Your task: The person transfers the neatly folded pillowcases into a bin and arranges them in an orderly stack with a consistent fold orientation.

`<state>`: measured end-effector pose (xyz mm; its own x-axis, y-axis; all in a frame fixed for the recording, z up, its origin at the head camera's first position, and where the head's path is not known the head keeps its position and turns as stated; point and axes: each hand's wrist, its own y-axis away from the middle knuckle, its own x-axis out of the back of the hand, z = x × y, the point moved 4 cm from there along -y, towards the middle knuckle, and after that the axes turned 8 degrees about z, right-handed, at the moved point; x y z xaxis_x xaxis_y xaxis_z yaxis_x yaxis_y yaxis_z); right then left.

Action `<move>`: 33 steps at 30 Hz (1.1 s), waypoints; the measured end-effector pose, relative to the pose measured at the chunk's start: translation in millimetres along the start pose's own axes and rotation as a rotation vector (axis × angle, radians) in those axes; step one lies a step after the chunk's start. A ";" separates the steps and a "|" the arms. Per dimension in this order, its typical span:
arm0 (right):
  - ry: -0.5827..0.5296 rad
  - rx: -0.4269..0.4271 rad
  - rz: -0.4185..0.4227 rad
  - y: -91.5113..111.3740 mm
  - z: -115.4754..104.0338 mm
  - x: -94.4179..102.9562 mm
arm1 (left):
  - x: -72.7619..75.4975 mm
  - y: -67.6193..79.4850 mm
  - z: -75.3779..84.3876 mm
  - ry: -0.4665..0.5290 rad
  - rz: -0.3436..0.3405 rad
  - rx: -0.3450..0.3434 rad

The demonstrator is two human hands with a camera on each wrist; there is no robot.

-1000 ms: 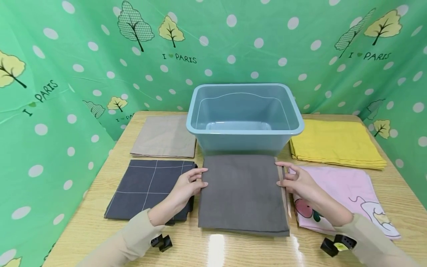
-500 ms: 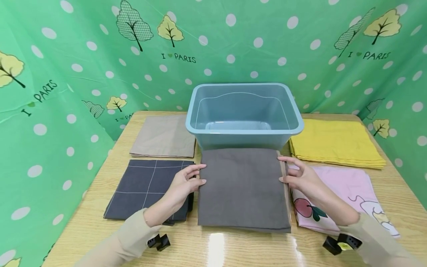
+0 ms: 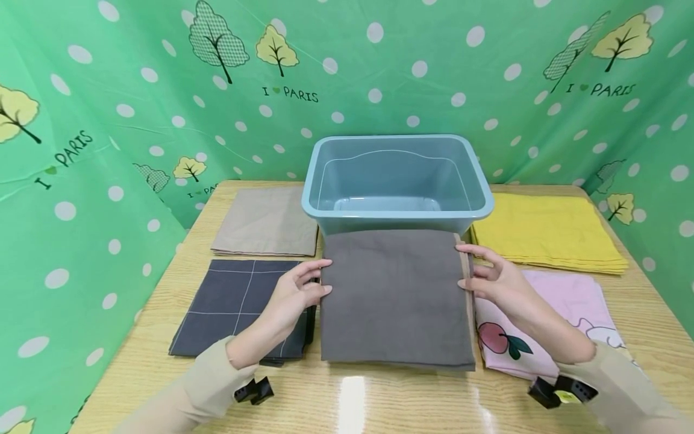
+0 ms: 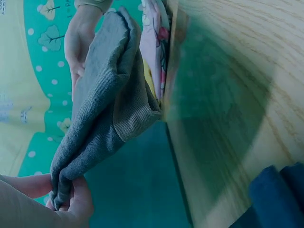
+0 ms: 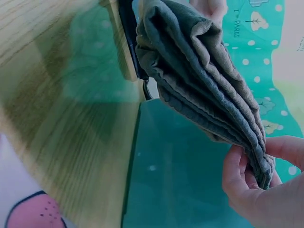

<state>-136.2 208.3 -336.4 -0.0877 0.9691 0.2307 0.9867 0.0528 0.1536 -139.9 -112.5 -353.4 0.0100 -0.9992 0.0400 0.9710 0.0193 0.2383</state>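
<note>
A folded dark grey cloth [image 3: 398, 301] is held up between my two hands, in front of the blue plastic bin [image 3: 398, 214]. My left hand [image 3: 290, 292] pinches its left edge, thumb and fingers on opposite faces. On the other side, my right hand [image 3: 501, 283] grips the right edge, where a beige strip shows. Both wrist views show the cloth [image 4: 102, 95] raised off the wooden table, its far edge tilted up. Several stacked layers of the cloth [image 5: 209, 90] appear in the right wrist view. The cloth hides the lower front wall of the bin.
Left of the bin lie a folded beige cloth [image 3: 268, 220] and a navy checked cloth [image 3: 228, 307]. To its right are a folded yellow cloth [image 3: 547, 229] and a pink printed cloth [image 3: 564, 301]. Behind the table [image 3: 303, 398] hangs a green dotted curtain [image 3: 374, 66].
Both hands have lifted the grey cloth and moved it up and forward toward the bin; it now covers more of the bin's front. The other folded cloths have stayed put.
</note>
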 end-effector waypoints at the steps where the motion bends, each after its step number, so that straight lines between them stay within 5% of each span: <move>1: -0.001 0.003 0.000 0.0 -1.5 0.4 | 0.3 0.2 1.6 -0.002 -0.001 -0.003; 23: -0.152 0.069 0.006 -5.4 -40.1 11.7 | 2.8 -3.4 43.6 -0.023 -0.018 -0.109; 33: -0.197 0.028 0.015 -19.4 -53.7 16.8 | 0.8 -14.7 57.1 -0.005 -0.003 -0.116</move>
<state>-164.3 210.7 -283.9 -0.0472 0.9981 0.0398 0.9913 0.0419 0.1246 -167.9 -111.6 -301.5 0.0063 -0.9990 0.0440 0.9921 0.0118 0.1250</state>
